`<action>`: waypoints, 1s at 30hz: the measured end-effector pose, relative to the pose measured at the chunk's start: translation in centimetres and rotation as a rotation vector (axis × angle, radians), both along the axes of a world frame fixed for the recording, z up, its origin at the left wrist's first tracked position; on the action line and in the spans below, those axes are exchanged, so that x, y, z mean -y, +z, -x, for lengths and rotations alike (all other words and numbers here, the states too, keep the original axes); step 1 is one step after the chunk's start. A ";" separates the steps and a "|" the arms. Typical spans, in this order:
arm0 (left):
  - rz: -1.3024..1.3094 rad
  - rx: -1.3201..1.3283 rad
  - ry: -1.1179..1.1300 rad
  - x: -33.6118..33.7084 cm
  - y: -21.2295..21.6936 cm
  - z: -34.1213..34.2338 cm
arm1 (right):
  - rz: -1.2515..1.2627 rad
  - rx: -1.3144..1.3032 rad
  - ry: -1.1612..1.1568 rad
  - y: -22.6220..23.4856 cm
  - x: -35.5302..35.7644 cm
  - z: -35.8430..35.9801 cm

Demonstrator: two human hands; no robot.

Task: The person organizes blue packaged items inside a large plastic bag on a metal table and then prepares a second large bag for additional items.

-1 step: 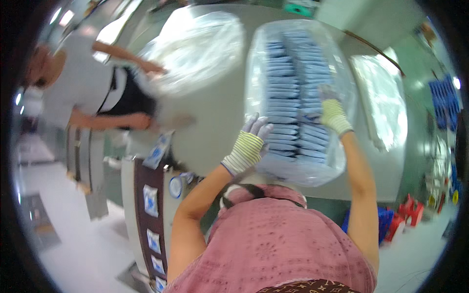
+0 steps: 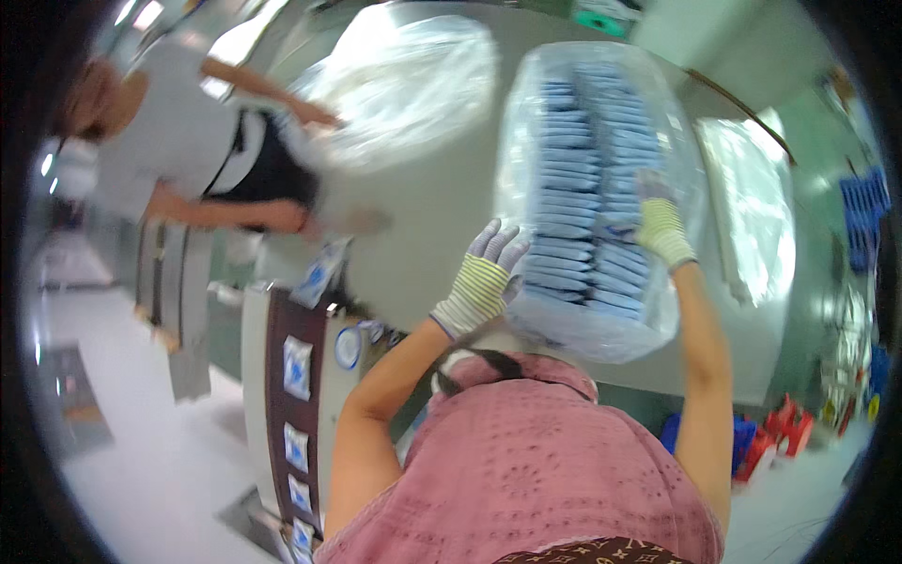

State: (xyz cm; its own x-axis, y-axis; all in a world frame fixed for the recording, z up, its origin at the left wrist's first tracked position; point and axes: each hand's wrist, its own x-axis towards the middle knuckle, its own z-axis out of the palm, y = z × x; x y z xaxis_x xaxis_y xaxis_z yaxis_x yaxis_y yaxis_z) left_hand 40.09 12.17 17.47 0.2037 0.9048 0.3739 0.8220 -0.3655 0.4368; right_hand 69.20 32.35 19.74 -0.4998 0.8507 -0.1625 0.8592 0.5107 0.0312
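Observation:
A clear plastic bag (image 2: pixel 587 340) lies on the grey table in front of me, its mouth wide. Inside it, soft light-blue packets (image 2: pixel 566 202) are stacked in two long rows. My left hand (image 2: pixel 477 280), in a grey and yellow-striped knit glove, is beside the bag's near left edge with fingers spread and nothing in them. My right hand (image 2: pixel 663 224), gloved alike, reaches over the bag's right side and rests against the right row of packets. Its fingers point away from me, somewhat blurred, and seem laid flat.
Loose clear plastic (image 2: pixel 413 89) covers the table's far left, where a co-worker (image 2: pixel 178 141) stands. Folded clear bags (image 2: pixel 747 207) lie at right. On the left, a dark conveyor belt (image 2: pixel 293 406) carries several small white-and-blue packets. Red (image 2: pixel 778 437) and blue crates stand at lower right.
The view has shifted, so the table and bag sit farther right in it. My right hand keeps its place at the packets; my left hand is slightly farther from them.

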 end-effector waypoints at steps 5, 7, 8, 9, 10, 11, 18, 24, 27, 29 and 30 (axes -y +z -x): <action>0.157 -0.098 0.423 10.4 -7.3 10.3 | -0.018 0.129 -0.065 -1.3 0.0 0.9; 0.331 -0.180 0.585 15.3 -8.4 14.3 | -0.031 0.217 -0.101 -0.4 0.7 1.9; 0.290 -0.201 0.691 18.2 -9.5 16.1 | -0.062 0.127 -0.057 -1.3 0.5 1.1; 0.250 -0.228 0.799 21.1 -10.3 17.9 | -0.087 0.033 -0.012 -2.6 -0.4 -0.2; 0.259 -0.239 0.838 23.4 -10.0 19.9 | -0.118 -0.010 0.045 -3.8 -1.4 -1.7; 0.566 -0.246 0.922 25.8 -9.4 21.8 | -0.147 -0.053 0.102 -4.8 -1.8 -2.4; 0.703 -0.346 1.451 44.6 -6.6 27.7 | -0.126 -0.016 0.068 -4.7 -2.3 -2.3; 1.293 -0.137 1.663 53.1 -8.6 28.3 | -0.142 0.013 0.094 -3.7 -1.9 -1.5; 1.412 -0.044 1.584 50.3 -8.3 29.6 | -0.159 0.000 0.100 -4.1 -2.1 -2.8; 1.498 -0.251 1.400 46.2 -5.4 30.2 | -0.153 0.029 0.039 -4.3 -2.0 -2.9; 1.463 -0.318 1.318 46.2 -5.7 31.2 | -0.140 0.058 0.029 -4.2 -2.0 -2.7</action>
